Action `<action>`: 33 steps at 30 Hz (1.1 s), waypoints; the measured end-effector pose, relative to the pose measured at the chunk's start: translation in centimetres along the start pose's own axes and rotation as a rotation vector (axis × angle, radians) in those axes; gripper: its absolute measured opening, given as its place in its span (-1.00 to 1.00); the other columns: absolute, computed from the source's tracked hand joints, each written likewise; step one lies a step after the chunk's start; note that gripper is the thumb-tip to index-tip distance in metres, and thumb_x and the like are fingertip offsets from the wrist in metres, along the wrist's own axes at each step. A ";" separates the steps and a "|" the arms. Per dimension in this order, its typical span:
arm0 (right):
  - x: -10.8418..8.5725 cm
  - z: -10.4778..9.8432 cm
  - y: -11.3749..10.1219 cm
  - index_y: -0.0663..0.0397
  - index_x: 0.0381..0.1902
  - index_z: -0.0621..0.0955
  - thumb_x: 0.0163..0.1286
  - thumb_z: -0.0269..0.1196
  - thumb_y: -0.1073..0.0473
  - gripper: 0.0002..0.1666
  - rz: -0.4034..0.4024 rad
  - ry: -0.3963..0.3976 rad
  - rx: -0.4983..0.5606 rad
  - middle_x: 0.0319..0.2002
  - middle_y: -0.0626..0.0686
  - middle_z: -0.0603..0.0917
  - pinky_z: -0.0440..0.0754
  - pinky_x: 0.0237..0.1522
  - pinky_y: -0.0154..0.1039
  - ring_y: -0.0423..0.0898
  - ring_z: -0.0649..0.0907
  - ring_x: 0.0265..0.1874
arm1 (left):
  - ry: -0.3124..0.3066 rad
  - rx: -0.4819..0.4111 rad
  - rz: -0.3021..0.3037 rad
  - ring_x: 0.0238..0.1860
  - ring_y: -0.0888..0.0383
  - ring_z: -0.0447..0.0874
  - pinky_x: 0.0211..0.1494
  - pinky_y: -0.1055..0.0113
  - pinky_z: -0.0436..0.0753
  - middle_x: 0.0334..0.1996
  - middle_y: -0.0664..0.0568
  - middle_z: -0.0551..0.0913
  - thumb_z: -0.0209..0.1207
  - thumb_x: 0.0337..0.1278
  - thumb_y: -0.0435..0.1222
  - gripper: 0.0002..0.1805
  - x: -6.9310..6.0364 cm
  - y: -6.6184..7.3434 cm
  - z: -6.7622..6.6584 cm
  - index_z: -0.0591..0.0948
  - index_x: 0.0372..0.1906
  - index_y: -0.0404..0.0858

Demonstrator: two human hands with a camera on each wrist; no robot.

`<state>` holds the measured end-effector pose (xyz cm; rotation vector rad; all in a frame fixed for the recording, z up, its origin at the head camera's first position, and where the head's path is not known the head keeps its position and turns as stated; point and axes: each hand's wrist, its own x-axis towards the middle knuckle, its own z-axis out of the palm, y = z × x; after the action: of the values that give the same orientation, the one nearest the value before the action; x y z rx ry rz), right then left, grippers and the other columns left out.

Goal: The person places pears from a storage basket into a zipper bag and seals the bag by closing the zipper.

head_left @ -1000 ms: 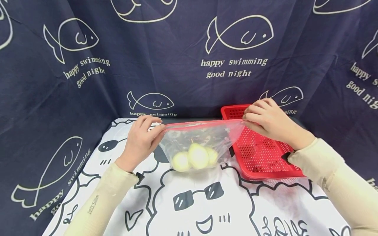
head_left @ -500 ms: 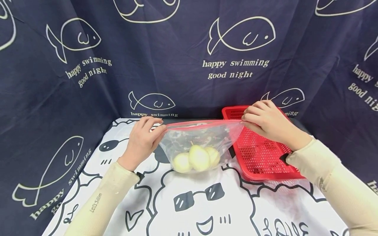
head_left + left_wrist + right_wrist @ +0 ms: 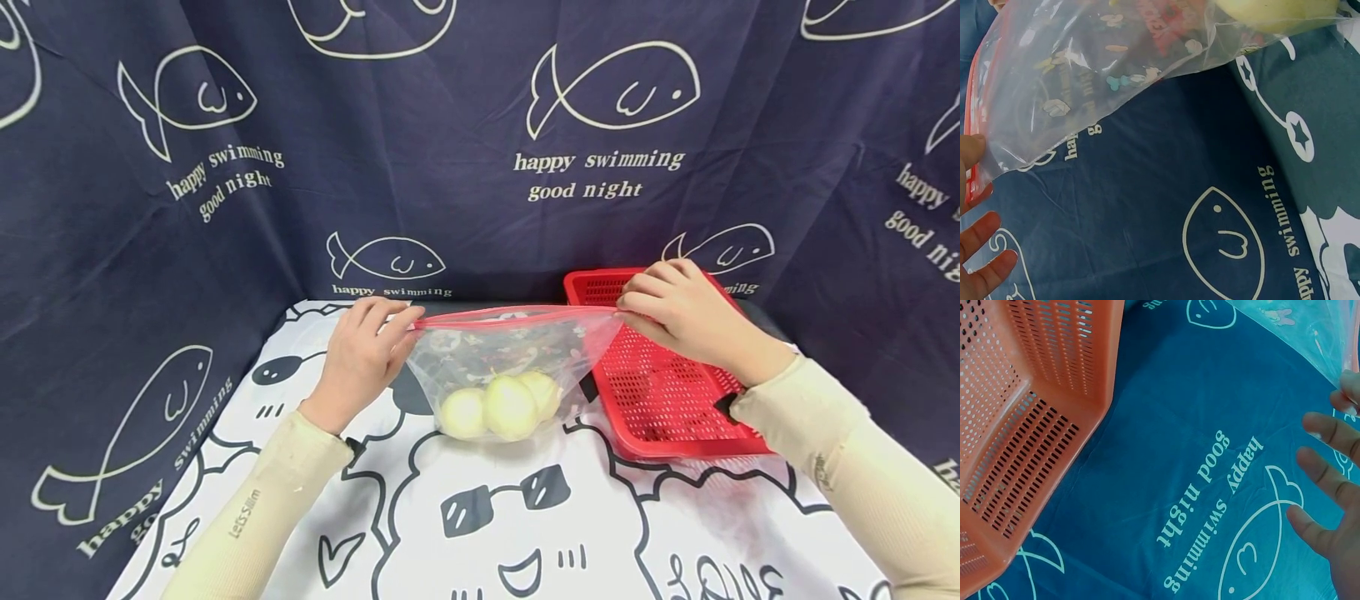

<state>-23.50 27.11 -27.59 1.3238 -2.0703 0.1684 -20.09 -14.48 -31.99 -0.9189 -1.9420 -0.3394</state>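
Note:
A clear zip bag point(image 3: 480, 354) with a red zip edge and small printed figures hangs stretched between both hands. Several pale yellow pears point(image 3: 510, 407) lie at its bottom, close to the tablecloth. My left hand point(image 3: 362, 358) pinches the top left corner with thumb and forefinger; in the left wrist view its other fingers point(image 3: 985, 234) stand apart from the bag point(image 3: 1085, 87). The top right corner is pinched by my right hand point(image 3: 678, 308), whose remaining fingers point(image 3: 1329, 475) are spread in the right wrist view.
A red perforated plastic basket point(image 3: 652, 446) stands to the right, partly under my right forearm. The white tablecloth point(image 3: 420, 542) bears black cartoon drawings. Behind the table hangs a dark blue curtain point(image 3: 465, 167) printed with fish.
Both hands keep their pinch on the bag's corners. The pears have shifted slightly within the bag, the middle one tipping so its stem shows less. The red edge bows apart a little more.

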 end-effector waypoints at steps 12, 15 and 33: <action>-0.5 0.1 0.2 0.07 -0.25 0.64 0.47 0.09 0.06 -0.74 0.012 -0.024 0.002 -0.34 0.07 0.64 0.40 -0.21 0.12 0.12 0.55 -0.28 | -0.015 0.018 -0.077 -0.16 -0.21 0.53 -0.11 -0.07 0.52 -0.19 -0.18 0.61 0.28 0.20 -0.30 -0.77 -1.2 -1.0 0.0 0.60 -0.12 -0.36; -0.7 0.2 0.3 0.08 -0.25 0.64 0.34 0.21 0.13 -0.85 0.010 -0.026 0.006 -0.34 0.07 0.64 0.39 -0.21 0.11 0.12 0.54 -0.28 | -0.016 0.019 -0.084 -0.15 -0.20 0.52 -0.11 -0.06 0.51 -0.19 -0.17 0.61 0.27 0.22 -0.31 -0.79 -1.3 -1.0 0.1 0.60 -0.14 -0.36; -1.2 0.4 0.3 0.04 -0.25 0.65 0.52 0.06 0.00 -0.69 0.031 -0.028 0.004 -0.35 0.04 0.62 0.35 -0.23 0.09 0.10 0.53 -0.29 | 0.006 -0.001 -0.058 -0.18 -0.18 0.54 -0.18 -0.05 0.52 -0.27 -0.13 0.62 0.18 0.30 -0.38 -0.93 -1.1 -1.0 0.1 0.63 -0.24 -0.32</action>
<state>-23.57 27.97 -28.50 1.3032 -2.1163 0.1681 -20.53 -15.62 -32.82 -0.8628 -1.9662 -0.3765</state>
